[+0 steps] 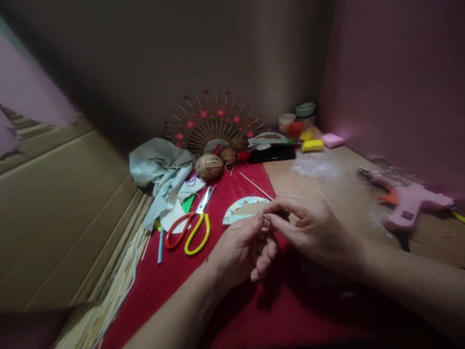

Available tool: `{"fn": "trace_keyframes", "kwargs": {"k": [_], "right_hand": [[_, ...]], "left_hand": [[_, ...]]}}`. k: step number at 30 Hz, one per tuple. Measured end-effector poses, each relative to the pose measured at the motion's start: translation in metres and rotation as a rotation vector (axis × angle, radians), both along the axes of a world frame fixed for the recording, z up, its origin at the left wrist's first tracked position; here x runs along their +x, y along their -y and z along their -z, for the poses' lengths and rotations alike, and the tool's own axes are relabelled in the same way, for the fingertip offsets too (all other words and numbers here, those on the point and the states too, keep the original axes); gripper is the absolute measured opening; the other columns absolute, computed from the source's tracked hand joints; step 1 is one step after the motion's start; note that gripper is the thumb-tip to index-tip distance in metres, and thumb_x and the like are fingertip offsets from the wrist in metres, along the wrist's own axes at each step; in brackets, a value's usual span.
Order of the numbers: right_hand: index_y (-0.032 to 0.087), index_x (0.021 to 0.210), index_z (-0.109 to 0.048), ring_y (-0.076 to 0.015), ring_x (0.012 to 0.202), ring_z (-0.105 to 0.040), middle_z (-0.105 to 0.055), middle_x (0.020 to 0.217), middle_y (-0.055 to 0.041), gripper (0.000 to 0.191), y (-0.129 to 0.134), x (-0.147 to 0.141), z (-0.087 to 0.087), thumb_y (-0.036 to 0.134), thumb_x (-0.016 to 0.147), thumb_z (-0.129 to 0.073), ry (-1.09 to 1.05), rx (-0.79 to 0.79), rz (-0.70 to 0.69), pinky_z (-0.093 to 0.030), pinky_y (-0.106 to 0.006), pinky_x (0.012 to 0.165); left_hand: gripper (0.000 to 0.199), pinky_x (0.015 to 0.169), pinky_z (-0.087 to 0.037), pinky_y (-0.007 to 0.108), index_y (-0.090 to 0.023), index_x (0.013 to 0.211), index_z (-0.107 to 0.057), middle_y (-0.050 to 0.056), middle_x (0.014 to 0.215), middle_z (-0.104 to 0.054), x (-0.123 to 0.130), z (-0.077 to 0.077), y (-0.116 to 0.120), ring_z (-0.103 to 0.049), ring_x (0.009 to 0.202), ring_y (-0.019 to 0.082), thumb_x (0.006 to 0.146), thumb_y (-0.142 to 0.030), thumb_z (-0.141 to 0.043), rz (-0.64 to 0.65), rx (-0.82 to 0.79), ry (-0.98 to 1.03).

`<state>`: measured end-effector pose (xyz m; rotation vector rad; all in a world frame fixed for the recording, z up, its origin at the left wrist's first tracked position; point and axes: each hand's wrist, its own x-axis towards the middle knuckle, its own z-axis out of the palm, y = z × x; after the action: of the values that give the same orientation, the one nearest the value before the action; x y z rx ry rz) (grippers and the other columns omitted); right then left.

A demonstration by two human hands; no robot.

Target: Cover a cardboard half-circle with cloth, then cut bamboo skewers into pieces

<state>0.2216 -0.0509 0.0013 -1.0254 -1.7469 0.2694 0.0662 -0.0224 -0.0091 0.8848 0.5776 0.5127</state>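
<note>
My left hand (250, 247) and my right hand (308, 225) meet at the fingertips over the red cloth (232, 305). Both pinch at the same spot, and whatever lies between the tips is too small to make out. Just behind them rests a half-round cardboard piece (247, 208) with pale blue fabric folded over its edge, partly hidden by my fingers. A thin wooden stick (255, 185) slants toward my right knuckles; whether it touches them I cannot tell. Left of my hands lie scissors (200, 208) with one red and one yellow handle, blades apart.
A fan-shaped decorated piece (198, 121) stands at the back, with twine balls (209, 166) before it. Crumpled fabric (160, 162), wooden sticks (112, 286) and cardboard (54, 218) line the left. A pink glue gun (410, 203) lies right; cups (286, 121) stand behind.
</note>
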Motion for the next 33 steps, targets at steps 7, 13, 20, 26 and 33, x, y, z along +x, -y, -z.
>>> {"fn": "trace_keyframes", "kwargs": {"k": [7, 13, 20, 26, 33], "right_hand": [[0.011, 0.071, -0.063, -0.0098, 0.058, -0.056, -0.061, 0.064, -0.0019, 0.013, -0.001, -0.004, 0.002, 0.002, 0.073, -0.053, 0.020, -0.036, 0.068, -0.044, -0.020, 0.055], [0.013, 0.069, -0.059, -0.0090, 0.055, -0.054, -0.058, 0.061, -0.0002, 0.011, 0.000, -0.003, 0.003, 0.006, 0.076, -0.053, 0.023, 0.070, 0.123, -0.042, -0.020, 0.053], [0.016, 0.075, -0.061, -0.0092, 0.060, -0.058, -0.063, 0.067, 0.0003, 0.011, -0.001, 0.000, 0.001, 0.014, 0.084, -0.056, -0.057, 0.051, 0.069, -0.047, -0.021, 0.059], [0.015, 0.090, -0.065, -0.0126, 0.077, -0.064, -0.069, 0.084, -0.0042, 0.013, 0.001, -0.004, 0.007, 0.011, 0.087, -0.053, -0.052, 0.015, -0.052, -0.052, -0.025, 0.072], [0.014, 0.081, -0.064, -0.0118, 0.068, -0.062, -0.067, 0.074, -0.0027, 0.013, 0.003, -0.005, 0.004, 0.007, 0.082, -0.052, 0.013, 0.032, 0.022, -0.049, -0.022, 0.063]], "left_hand": [[0.032, 0.026, -0.031, 0.013, -0.014, 0.085, -0.054, 0.001, 0.056, -0.058, 0.002, 0.001, 0.001, -0.044, 0.030, 0.006, 0.092, -0.043, -0.044, -0.002, 0.097, -0.042], [0.028, 0.027, -0.030, 0.012, -0.016, 0.088, -0.052, -0.003, 0.056, -0.055, 0.005, -0.004, 0.004, -0.044, 0.030, 0.006, 0.092, -0.043, -0.047, -0.102, 0.173, -0.100], [0.030, 0.027, -0.031, 0.013, -0.015, 0.090, -0.054, -0.003, 0.057, -0.056, -0.002, -0.011, -0.002, -0.041, 0.030, 0.005, 0.092, -0.043, -0.046, -0.186, 0.110, -0.050], [0.036, 0.025, -0.033, 0.014, -0.012, 0.086, -0.056, 0.000, 0.055, -0.057, 0.000, -0.005, -0.003, -0.043, 0.029, 0.006, 0.094, -0.044, -0.040, -0.075, 0.065, 0.000], [0.041, 0.028, -0.033, 0.013, -0.012, 0.078, -0.057, -0.001, 0.050, -0.055, 0.004, 0.001, 0.002, -0.044, 0.030, 0.006, 0.095, -0.044, -0.037, -0.056, 0.161, -0.048]]}}
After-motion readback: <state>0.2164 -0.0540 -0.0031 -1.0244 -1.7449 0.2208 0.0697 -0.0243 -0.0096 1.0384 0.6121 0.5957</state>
